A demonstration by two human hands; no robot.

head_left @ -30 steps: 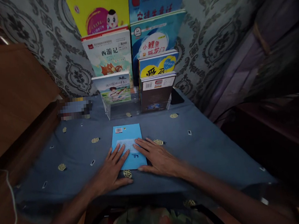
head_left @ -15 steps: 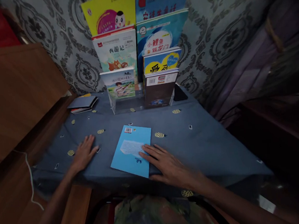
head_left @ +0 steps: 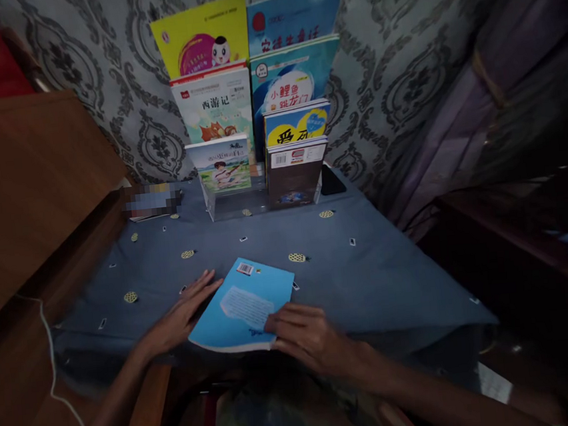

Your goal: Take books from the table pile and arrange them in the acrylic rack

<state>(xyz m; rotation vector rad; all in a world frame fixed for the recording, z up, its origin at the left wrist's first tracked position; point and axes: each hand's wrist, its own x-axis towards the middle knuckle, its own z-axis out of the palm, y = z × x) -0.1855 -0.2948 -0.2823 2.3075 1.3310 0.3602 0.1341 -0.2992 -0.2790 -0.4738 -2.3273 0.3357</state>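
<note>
A thin light-blue book [head_left: 245, 304] lies back cover up, with a barcode at its far end, near the front edge of the blue-clothed table [head_left: 380, 277]. Its near edge is lifted off the cloth. My right hand [head_left: 309, 338] grips the book's near right corner, fingers curled over the cover. My left hand [head_left: 181, 317] lies flat and open on the cloth, its fingertips touching the book's left edge.
A clear tiered stand [head_left: 262, 198] at the back holds several children's books in two columns against the patterned wall. A small pile of books [head_left: 152, 204] lies at the back left. A wooden cabinet [head_left: 25, 191] borders the left; dark furniture stands right.
The book slid toward me and turned, and its near edge rose. My right hand curled onto its corner. My left hand, which had moved off to the left, came back to the book's edge.
</note>
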